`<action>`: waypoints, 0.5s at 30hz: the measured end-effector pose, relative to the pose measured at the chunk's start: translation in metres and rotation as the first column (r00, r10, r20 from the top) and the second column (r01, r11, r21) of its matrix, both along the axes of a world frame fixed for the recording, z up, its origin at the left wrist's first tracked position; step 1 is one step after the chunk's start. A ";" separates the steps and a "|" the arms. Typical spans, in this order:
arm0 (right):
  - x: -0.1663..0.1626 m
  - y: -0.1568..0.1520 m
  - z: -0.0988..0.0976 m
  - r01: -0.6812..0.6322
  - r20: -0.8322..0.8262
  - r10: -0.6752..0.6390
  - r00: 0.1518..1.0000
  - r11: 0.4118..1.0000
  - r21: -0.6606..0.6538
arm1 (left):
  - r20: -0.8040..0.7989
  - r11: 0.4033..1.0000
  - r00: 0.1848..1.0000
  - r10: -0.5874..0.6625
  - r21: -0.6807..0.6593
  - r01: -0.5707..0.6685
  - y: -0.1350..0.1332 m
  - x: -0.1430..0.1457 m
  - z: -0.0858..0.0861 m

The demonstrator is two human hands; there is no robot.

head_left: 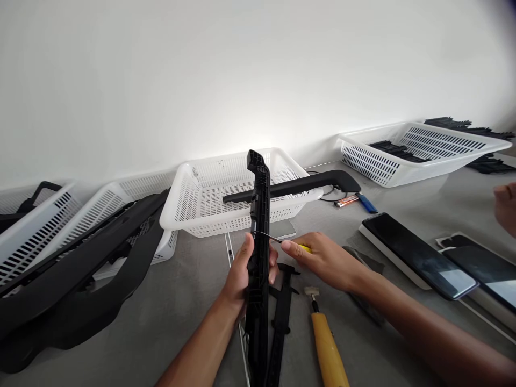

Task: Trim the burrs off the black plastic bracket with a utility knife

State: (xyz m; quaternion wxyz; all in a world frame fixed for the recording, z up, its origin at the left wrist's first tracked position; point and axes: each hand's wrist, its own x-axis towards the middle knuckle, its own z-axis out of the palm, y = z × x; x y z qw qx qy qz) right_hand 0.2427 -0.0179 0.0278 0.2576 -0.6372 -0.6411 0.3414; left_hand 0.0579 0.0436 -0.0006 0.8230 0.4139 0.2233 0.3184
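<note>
My left hand (237, 269) is wrapped round a long black plastic trim piece (258, 258), which stands nearly upright with its ribbed side towards me. Closed round a yellow-handled tool (305, 249), my right hand (322, 258) is just right of the piece. The tool's thin metal tip reaches the middle of the trim piece; whether it is a blade or a pick I cannot tell. Behind the piece, another black plastic part (310, 183) lies across the rim of a white basket (237, 220). Black calipers (283, 312) lie beneath my hands.
A wooden-handled tool (326, 344) lies at the front. To the right are a phone (415, 252) on a white box, a blue object (366, 203) and another basket (387, 172) with black parts. Long black panels (80, 274) rest over baskets at left. Another person's hand (506, 209) shows at the right edge.
</note>
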 end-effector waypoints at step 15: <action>-0.011 0.005 -0.029 0.176 0.131 -0.237 0.963 0.914 0.365 | -0.325 0.872 0.870 0.372 0.442 -0.208 -0.017 0.000 -0.002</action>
